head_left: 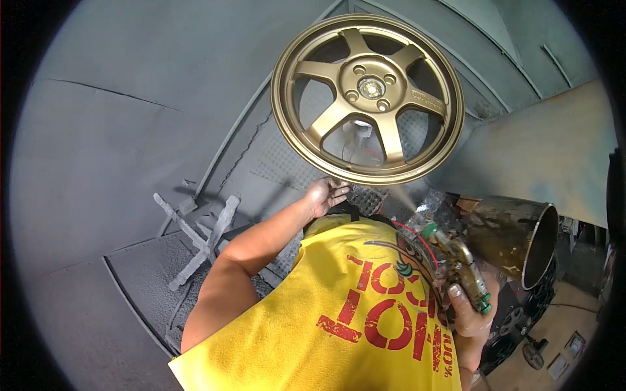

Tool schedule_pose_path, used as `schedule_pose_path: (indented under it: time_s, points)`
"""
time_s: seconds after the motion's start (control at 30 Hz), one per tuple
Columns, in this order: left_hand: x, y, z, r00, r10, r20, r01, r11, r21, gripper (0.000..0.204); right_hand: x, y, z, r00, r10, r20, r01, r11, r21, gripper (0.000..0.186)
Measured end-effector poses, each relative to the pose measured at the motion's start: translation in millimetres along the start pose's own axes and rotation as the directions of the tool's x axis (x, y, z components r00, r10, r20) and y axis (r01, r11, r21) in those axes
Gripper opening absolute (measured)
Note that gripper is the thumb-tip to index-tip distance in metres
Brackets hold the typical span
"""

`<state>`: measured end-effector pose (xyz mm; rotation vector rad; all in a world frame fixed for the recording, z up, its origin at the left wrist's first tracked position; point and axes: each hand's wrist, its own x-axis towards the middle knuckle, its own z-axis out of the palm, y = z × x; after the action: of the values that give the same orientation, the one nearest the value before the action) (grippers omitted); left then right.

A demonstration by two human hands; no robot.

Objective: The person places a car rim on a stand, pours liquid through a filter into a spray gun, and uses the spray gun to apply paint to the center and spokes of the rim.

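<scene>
Gold wheel (371, 88), spray gun (464, 259)
Your right hand (467, 310) grips the spray gun; your left hand (322, 196), fingers half-curled, is at the wheel's lower rim, hold unclear.

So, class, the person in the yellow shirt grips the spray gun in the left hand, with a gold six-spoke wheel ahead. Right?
The side is wrong: in the head view, the right hand grips the spray gun, with the gold six-spoke wheel ahead.
</scene>
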<state>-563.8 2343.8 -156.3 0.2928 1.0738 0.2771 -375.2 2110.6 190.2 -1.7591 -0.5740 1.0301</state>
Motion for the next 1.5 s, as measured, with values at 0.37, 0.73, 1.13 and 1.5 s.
schedule_pose_path:
  time_s: [0.37, 0.73, 1.13, 1.5]
  points:
    - [27, 59, -49, 0.949, 0.275, -0.155, -0.28, 0.96, -0.016, 0.034, 3, -4, -8, 0.969, -0.142, -0.201, 0.151, 0.988, 0.031, 0.05]
    - [4, 13, 15, 0.976, 0.16, -0.147, -0.173, 0.981, -0.084, 0.026, 7, -19, -16, 0.977, 0.156, 0.145, -0.165, 0.985, 0.051, 0.051]
    - [4, -5, 1, 0.999, 0.032, 0.02, -0.034, 0.996, 0.087, 0.029, -2, 14, -23, 0.984, -0.081, -0.157, 0.074, 0.996, -0.055, 0.053]
    - [9, 20, 0, 0.958, 0.225, -0.177, -0.243, 0.966, -0.086, 0.029, -9, 15, -26, 0.974, -0.149, -0.168, 0.129, 0.984, -0.121, 0.05]
